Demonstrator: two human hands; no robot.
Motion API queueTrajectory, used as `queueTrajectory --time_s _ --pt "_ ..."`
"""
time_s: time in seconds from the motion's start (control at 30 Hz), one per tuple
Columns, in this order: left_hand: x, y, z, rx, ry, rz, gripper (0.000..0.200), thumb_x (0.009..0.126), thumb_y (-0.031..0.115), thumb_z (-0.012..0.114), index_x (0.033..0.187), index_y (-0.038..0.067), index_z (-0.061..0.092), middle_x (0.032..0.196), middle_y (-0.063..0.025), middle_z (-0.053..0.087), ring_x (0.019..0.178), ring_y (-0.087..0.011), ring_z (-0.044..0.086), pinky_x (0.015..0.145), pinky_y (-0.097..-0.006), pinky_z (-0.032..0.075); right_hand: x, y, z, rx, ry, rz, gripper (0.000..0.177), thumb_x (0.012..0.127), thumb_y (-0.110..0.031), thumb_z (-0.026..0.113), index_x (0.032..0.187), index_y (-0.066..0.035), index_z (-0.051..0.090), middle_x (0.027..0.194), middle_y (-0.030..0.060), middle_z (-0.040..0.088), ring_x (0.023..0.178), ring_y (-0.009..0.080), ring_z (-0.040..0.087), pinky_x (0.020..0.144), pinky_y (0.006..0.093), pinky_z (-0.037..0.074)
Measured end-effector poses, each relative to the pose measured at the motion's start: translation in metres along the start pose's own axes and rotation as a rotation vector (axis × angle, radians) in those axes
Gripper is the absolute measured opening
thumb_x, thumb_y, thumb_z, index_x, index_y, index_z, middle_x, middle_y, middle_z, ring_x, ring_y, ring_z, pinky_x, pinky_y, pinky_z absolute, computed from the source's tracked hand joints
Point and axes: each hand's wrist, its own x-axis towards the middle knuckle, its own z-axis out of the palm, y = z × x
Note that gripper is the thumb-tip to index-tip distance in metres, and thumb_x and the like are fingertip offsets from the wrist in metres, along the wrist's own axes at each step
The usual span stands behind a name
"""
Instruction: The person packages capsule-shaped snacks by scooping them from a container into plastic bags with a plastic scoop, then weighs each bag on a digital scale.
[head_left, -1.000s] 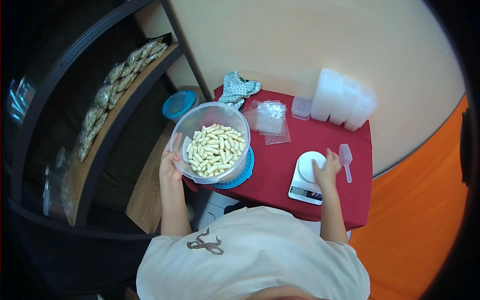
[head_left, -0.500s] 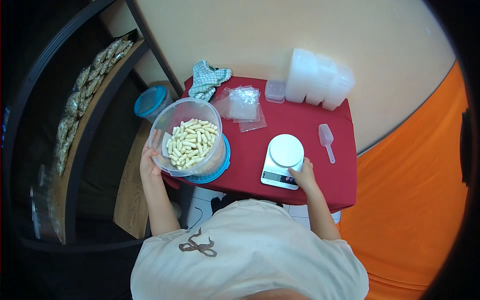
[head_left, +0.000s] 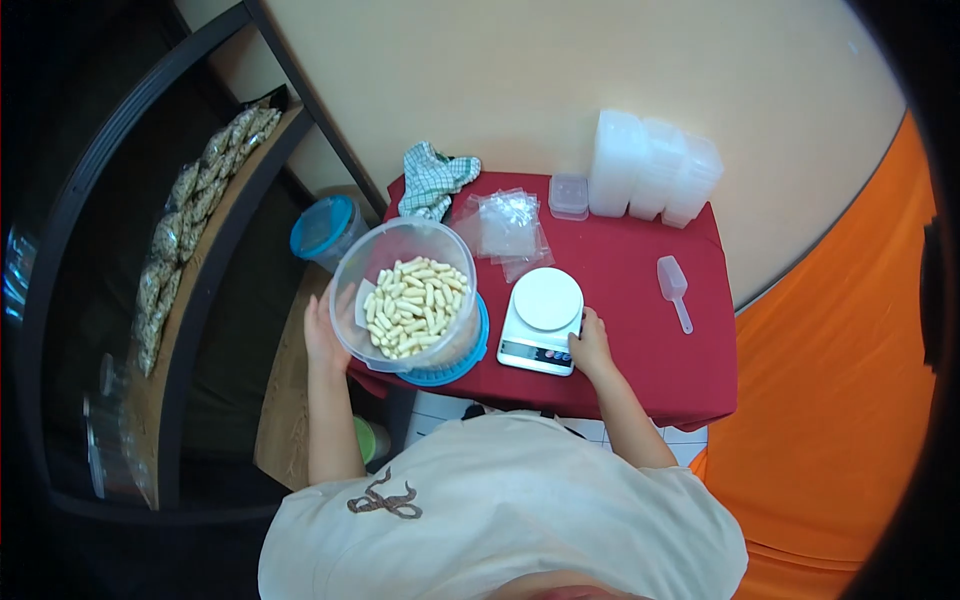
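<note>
A clear plastic tub [head_left: 352,318] holds several pale, finger-shaped snack pieces [head_left: 415,308]. It stands at the table's left front, over a blue lid [head_left: 440,374]. My left hand [head_left: 325,332] is against the tub's left side, its fingers spread and partly hidden behind the wall. Near the middle of the table is a white digital kitchen scale [head_left: 547,300] with a bare round platform. My right hand [head_left: 592,343] grips the scale's right edge, thumb by the buttons. The scale's display cannot be read.
Clear plastic bags [head_left: 508,225], a checked cloth [head_left: 436,180], a small lidded box [head_left: 569,194] and stacked translucent containers [head_left: 640,165] line the back. A scoop [head_left: 674,290] lies at right. A blue-lidded tub [head_left: 330,228] and a shelf [head_left: 215,270] with packed bags are at left.
The scale has slid left across the table, closer to the tub, with my right hand on it. My left hand's fingers have loosened and spread at the tub's side. The whole view has shifted slightly.
</note>
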Motion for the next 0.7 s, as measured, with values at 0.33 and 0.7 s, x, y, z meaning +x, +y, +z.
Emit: queueTrajectory --time_s 0.33,0.7 --pt "-0.012 -0.058 -0.087 1.347 0.133 -0.252 0.024 0.082 0.02 0.059 0.092 -0.002 0.062 0.077 -0.0148 0.066 0.056 -0.0209 0.065 0.046 -0.0315 0.05 0.053 -0.073 -0.019 -0.351 -0.015 -0.001 0.056 0.072 -0.004 0.058 0.126 -0.011 0.046 0.128 0.018 0.038 0.116 0.0394 0.035 0.095 0.0459 0.037" --pt "0.038 -0.051 -0.095 1.477 -0.049 0.126 0.04 0.077 0.032 0.061 0.11 0.009 0.058 0.098 -0.0217 0.063 0.098 -0.0375 0.059 0.079 -0.0433 0.048 0.144 -0.148 0.088 -0.811 -0.091 -0.825 0.032 0.086 -0.024 0.047 0.115 -0.015 0.057 0.127 0.0043 0.048 0.124 0.025 0.039 0.09 0.0636 0.03"
